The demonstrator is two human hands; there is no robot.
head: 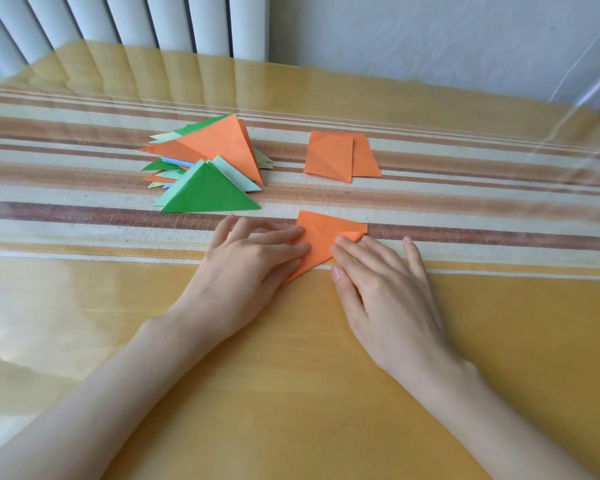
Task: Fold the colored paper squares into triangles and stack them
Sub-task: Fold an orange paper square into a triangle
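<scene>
An orange paper (321,239), partly folded, lies flat on the table in front of me. My left hand (250,258) presses its left part with flat fingers. My right hand (378,271) presses its right edge, fingers spread. Behind and to the left sits a loose pile of folded triangles (219,150) in orange, green, pale green and blue, with a green triangle (208,195) leaning at its front. Two unfolded orange squares (340,155) overlap at the back right.
The table (291,375) wears a yellow cloth with brown and cream stripes under a glossy clear cover. A white radiator (118,19) and a pale wall stand behind the far edge.
</scene>
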